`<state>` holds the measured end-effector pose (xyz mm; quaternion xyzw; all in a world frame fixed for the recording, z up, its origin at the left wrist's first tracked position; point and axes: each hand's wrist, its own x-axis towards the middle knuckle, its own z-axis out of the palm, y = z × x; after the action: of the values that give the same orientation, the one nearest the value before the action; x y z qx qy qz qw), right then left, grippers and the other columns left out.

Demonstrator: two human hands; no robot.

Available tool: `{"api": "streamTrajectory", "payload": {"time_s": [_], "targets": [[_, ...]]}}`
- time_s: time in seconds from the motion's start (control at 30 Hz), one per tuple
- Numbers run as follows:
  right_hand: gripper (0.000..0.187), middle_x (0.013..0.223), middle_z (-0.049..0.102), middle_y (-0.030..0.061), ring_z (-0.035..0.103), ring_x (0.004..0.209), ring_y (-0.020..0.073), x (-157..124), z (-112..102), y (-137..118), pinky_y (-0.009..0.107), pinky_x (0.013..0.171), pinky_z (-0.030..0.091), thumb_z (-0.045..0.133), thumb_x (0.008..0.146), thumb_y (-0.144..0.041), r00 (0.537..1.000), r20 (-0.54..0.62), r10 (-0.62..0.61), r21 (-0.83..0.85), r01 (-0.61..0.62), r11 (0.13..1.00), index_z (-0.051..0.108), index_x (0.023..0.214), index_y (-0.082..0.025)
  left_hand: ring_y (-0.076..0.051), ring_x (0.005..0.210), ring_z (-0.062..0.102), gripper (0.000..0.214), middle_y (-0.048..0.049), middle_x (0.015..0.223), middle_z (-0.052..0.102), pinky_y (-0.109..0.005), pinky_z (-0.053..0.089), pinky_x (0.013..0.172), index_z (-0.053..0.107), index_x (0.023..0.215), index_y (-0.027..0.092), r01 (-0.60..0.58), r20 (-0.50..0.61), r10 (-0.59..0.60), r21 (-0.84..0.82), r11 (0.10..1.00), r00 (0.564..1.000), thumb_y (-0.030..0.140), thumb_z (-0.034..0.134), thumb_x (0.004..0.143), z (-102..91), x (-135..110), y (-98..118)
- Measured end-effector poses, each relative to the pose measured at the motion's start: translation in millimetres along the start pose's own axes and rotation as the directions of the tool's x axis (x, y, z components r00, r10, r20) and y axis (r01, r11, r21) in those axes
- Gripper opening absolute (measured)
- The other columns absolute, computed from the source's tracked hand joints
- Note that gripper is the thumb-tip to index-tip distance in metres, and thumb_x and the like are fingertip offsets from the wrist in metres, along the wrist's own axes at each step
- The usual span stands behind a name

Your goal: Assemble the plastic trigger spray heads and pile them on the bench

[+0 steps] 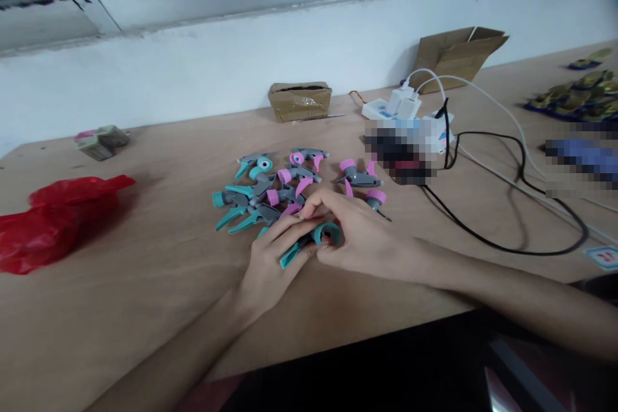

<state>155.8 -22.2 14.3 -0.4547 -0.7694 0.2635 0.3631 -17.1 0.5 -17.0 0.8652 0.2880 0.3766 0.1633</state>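
Both my hands are closed around one teal and grey trigger spray head [326, 232] just above the near part of the table. My left hand [273, 264] grips its body, and the teal trigger pokes out between the fingers. On the other side, my right hand [350, 232] has thumb and fingers around the teal collar, whose open end faces me. Right behind the hands lies a loose group of spray heads, some with teal parts [241, 198], others with pink parts [295, 175]. My hands hide some of the nearest ones.
A red plastic bag [62, 222] lies left. A small cardboard box [300, 103] and a larger open one [454, 58] stand by the wall. Right of the spray heads are a power strip [379, 109] with plugs and a looping black cable [506, 251]. Gold-and-blue items [579, 98] sit far right.
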Motion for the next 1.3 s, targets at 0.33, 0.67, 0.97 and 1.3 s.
{"api": "streamTrajectory", "payload": {"time_s": [0.33, 0.67, 0.97, 1.3], "targets": [[0.011, 0.078, 0.062, 0.0082, 0.055, 0.081, 0.024, -7.4, -2.8, -18.3, 0.038, 0.078, 0.037, 0.049, 0.077, -0.023, 0.983, -0.168, -0.076, -0.661, -0.055, 0.749, 0.056, 0.072, -0.016, -0.016, 0.088, 0.06, 0.023, -0.0043, 0.097, 0.061, -0.032, 0.05, 0.082, 0.06, 0.106, 0.02, 0.032, -0.064, -0.026, 0.103, 0.994, 0.998, 0.014, 0.056, 0.083, -1.3, 1.6, 3.0], [0.021, 0.064, 0.06, 0.0039, 0.052, 0.068, 0.0187, -6.5, -7.4, -27.5, 0.038, 0.077, 0.03, 0.048, 0.081, -0.018, 0.985, -0.038, -0.169, -0.734, 0.088, 0.674, 0.054, 0.061, -0.018, -0.015, 0.09, 0.059, 0.021, -0.003, 0.097, 0.061, -0.028, 0.048, 0.085, 0.061, 0.103, 0.017, 0.094, -0.079, -0.089, 0.054, 0.994, 0.993, 0.014, 0.056, 0.083, 0.7, 2.7, 5.7], [0.016, 0.058, 0.056, -0.0017, 0.051, 0.063, 0.0147, -8.6, -20.9, -28.0, 0.039, 0.086, 0.03, 0.052, 0.073, -0.015, 0.991, -0.015, -0.133, -0.629, 0.094, 0.772, 0.051, 0.057, -0.019, -0.015, 0.089, 0.061, 0.017, -0.0023, 0.095, 0.063, -0.028, 0.05, 0.083, 0.062, 0.1, 0.018, 0.126, -0.018, -0.126, -0.013, 0.992, 0.992, 0.022, 0.058, 0.084, 2.1, 1.9, 15.8], [0.018, 0.074, 0.06, 0.0005, 0.052, 0.067, 0.0141, -7.3, -59.6, -1.0, 0.027, 0.059, 0.037, 0.056, 0.082, -0.035, 0.982, 0.078, 0.173, 0.067, -0.178, 0.982, 0.063, 0.074, -0.02, -0.015, 0.087, 0.061, 0.022, -0.0007, 0.095, 0.065, -0.028, 0.051, 0.08, 0.064, 0.1, 0.021, 0.125, -0.062, -0.127, -0.04, 0.991, 0.99, 0.025, 0.065, 0.078, 2.1, 1.4, 8.1]]}}
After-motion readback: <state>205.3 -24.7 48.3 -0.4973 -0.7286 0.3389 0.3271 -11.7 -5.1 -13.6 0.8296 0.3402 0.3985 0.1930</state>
